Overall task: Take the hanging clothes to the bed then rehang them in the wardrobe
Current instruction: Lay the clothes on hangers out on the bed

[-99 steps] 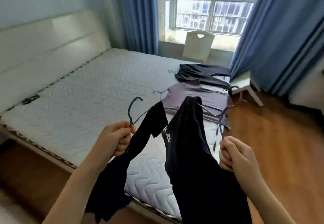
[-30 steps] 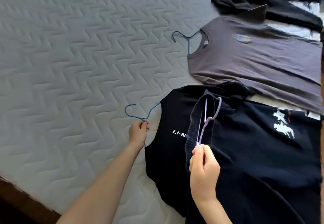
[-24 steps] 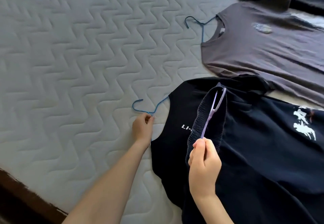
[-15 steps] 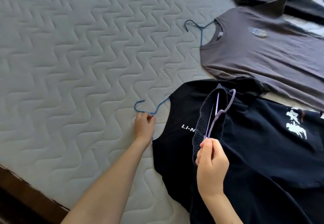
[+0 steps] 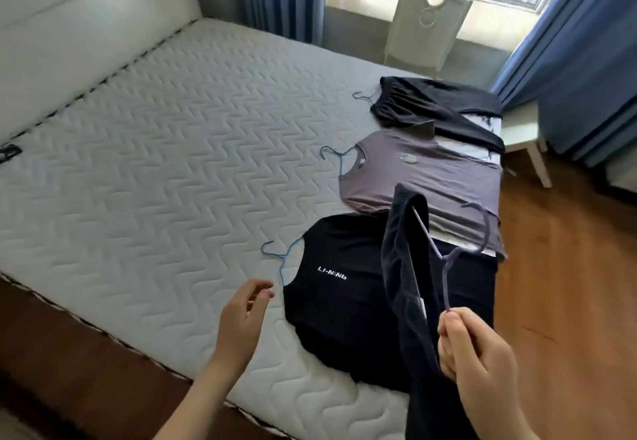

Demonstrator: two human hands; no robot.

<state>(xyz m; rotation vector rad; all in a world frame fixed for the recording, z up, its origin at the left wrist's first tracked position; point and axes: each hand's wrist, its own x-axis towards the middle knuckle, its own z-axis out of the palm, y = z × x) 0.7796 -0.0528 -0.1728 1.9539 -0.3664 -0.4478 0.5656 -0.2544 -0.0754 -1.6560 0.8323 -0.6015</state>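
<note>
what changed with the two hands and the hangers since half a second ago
The left hand let go of the blue hanger and drew back, open; the black shirt now lies flat. The right hand lifted the purple hanger, grip unchanged. The grey shirt stayed put.

Black LI-NING tee point(image 5: 344, 305) lies flat on the mattress near its front edge, blue wire hanger point(image 5: 281, 260) still in the collar, hook pointing left. Grey-purple tee point(image 5: 424, 177) flat just behind it, also on a blue hanger point(image 5: 336, 160). Black garment point(image 5: 437, 108) furthest back, hanger hook point(image 5: 362, 96) sticking out left. Dark navy garment point(image 5: 403, 274) hangs off a lilac hanger point(image 5: 451, 260), lifted above the black tee.
</note>
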